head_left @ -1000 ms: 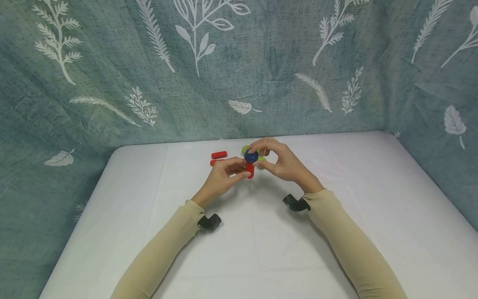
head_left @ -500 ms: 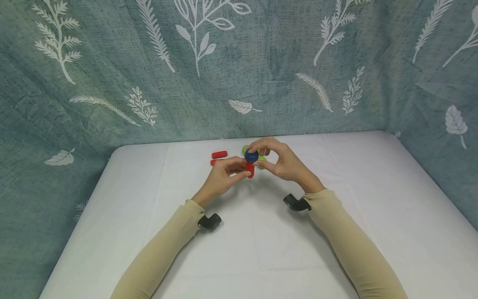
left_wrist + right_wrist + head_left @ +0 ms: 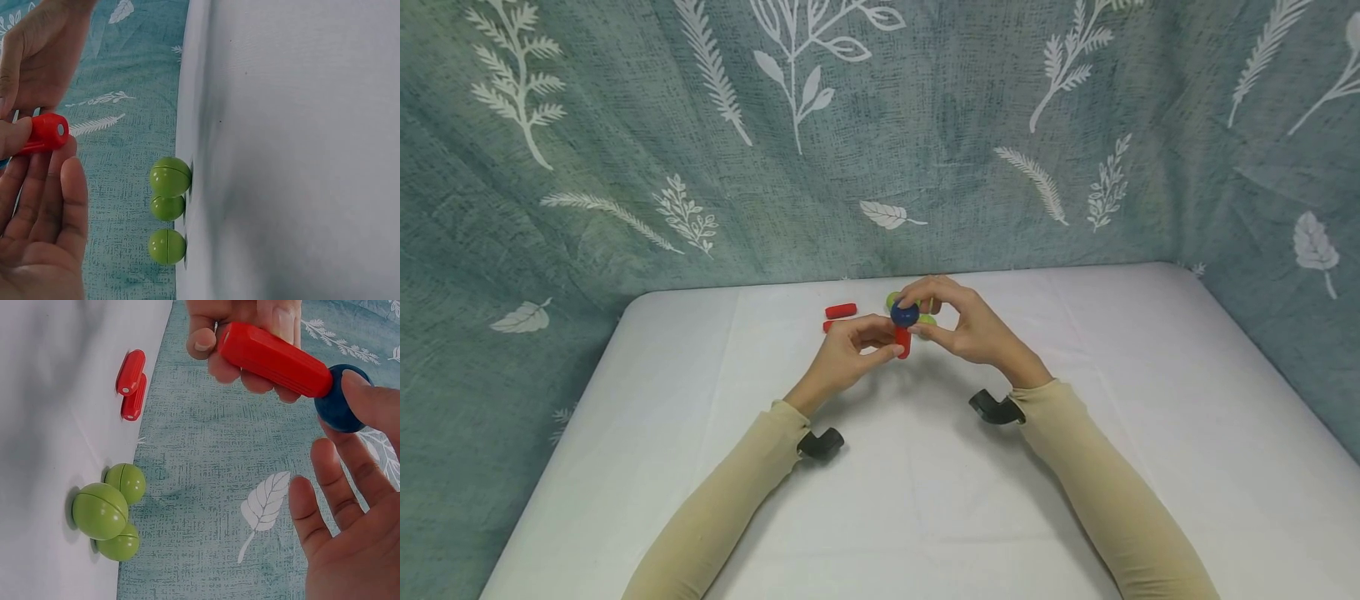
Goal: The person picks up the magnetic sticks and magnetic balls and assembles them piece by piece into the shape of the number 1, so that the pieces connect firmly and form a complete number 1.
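My left hand [image 3: 848, 352] pinches a red ridged stick [image 3: 275, 359] between thumb and fingers, above the table. With thumb and fingertips my right hand [image 3: 966, 321] holds a dark blue ball [image 3: 340, 403] against one end of that stick. Ball and stick meet end to end in the right wrist view. The stick's other end, with a pale round spot, faces the left wrist camera, where the red stick [image 3: 47, 132] hides most of the blue ball.
Two more red sticks [image 3: 840, 310] lie on the white-covered table [image 3: 880, 500] beyond my left hand. Three green balls [image 3: 100, 511] sit together behind my right hand. A patterned green cloth [image 3: 880, 167] hangs along the table's back edge.
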A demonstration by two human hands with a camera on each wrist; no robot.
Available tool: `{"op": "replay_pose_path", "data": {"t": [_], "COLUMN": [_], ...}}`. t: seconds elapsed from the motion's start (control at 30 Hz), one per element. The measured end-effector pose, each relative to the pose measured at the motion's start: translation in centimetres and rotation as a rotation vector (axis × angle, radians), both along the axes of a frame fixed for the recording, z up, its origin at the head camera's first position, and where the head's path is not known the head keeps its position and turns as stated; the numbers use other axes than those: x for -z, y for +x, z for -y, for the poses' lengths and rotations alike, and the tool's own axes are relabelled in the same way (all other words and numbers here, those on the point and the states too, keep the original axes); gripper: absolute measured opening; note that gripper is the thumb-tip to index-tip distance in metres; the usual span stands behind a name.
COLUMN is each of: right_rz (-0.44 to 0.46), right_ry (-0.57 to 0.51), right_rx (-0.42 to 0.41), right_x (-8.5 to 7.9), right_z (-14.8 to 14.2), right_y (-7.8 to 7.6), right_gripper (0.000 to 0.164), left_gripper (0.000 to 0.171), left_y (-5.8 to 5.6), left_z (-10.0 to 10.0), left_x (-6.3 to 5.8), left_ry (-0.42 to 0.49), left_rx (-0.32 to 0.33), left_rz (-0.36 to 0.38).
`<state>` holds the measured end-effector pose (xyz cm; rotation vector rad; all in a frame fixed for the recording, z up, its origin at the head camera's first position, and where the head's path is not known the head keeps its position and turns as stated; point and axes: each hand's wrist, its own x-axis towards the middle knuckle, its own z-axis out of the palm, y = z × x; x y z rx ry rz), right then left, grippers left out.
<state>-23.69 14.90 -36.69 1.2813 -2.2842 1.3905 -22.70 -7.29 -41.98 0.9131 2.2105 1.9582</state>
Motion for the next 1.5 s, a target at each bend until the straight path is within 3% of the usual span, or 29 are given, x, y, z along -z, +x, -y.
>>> {"op": "replay_pose_path", "data": {"t": [0.37, 0.57, 0.8, 1.0, 1.17, 1.33, 1.5], "right_rz": [-0.012, 0.002, 0.158, 0.254, 0.262, 0.31, 0.341], "right_ry": [-0.004, 0.02, 0.119, 0.221, 0.299, 0.31, 0.323], "right_rx": [-0.005, 0.082, 0.237, 0.32, 0.365, 0.413, 0.403], "right_x": [-0.1, 0.7, 3.4, 5.8, 6.6, 6.9, 7.4], "right_z": [0.6, -0.4, -2.3, -2.6, -2.8, -2.8, -2.7], "right_y": [0.0, -0.8, -2.8, -4.0, -4.6, -4.9, -5.3], "right_gripper": [0.036, 0.046, 0.041, 0.038, 0.039, 0.041, 0.045], "left_gripper": [0.022, 0.023, 0.025, 0.024, 0.024, 0.025, 0.025], "left_y": [-0.1, 0.0, 0.1, -0.1, -0.2, -0.3, -0.4], "left_z": [0.4, 0.6, 0.7, 0.7, 0.8, 0.8, 0.9], "left_x": [0.2, 0.1, -0.1, -0.1, -0.4, -0.5, -0.4], "left_ry": [0.016, 0.017, 0.02, 0.035, 0.031, 0.037, 0.038], "left_rx": [-0.012, -0.034, -0.047, -0.037, -0.036, -0.036, -0.036], "left_rz": [-0.042, -0.061, -0.058, -0.067, -0.078, -0.086, -0.093]}}
